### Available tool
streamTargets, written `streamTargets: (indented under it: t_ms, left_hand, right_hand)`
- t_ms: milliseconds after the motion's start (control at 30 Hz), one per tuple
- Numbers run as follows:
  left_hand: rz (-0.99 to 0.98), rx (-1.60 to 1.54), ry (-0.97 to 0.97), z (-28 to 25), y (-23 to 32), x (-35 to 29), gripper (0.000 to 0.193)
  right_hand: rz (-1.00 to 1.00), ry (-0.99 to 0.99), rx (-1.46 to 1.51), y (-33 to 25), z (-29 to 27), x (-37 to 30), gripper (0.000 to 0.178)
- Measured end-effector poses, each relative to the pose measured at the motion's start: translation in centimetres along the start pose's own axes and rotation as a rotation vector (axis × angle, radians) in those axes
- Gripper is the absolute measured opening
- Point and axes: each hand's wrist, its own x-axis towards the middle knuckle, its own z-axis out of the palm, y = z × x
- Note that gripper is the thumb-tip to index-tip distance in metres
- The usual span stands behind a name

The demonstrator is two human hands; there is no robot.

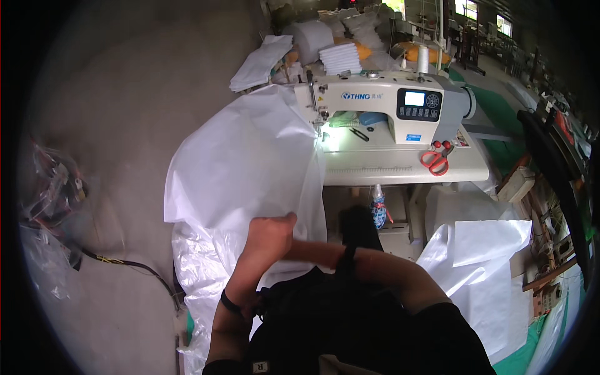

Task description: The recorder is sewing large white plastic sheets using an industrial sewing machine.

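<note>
My left hand [270, 236] is closed in a fist over a large white plastic sheet [244, 156]; what its fingers hold, if anything, is hidden. From the right, my right forearm [387, 269] crosses in front of me and runs behind the left hand, which covers the right hand's fingers. The sheet is smooth above and more crumpled and shiny below, hanging beside my left arm. Its upper right edge lies at the lit needle area of a white sewing machine [369, 100].
Red-handled scissors [435, 164] and a small black tool [359, 134] lie on the machine table [375, 164]. A bottle [379, 209] hangs below its front edge. More white sheeting [478, 269] drapes at right. Folded white stacks [340, 59] sit behind. A black cable [131, 264] crosses the floor at left.
</note>
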Motion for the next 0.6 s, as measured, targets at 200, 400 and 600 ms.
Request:
streamTargets:
  t_ms: [200, 400, 600]
  left_hand:
    - [-0.064, -0.154, -0.375, 4.0, 1.6, -1.7, 0.008]
    - [-0.193, -0.381, -0.302, 8.1, 2.0, -3.4, 0.013]
    - [-0.289, -0.471, -0.283, 7.0, 2.0, -3.7, 0.015]
  right_hand:
    - [0.201, -0.559, -0.560, -5.9, -4.3, -9.5, 0.024]
    - [0.677, 0.568, -0.223, -4.8, -8.6, -11.4, 0.028]
    - [0.587, -0.035, 0.046, -3.2, -6.6, -10.1, 0.026]
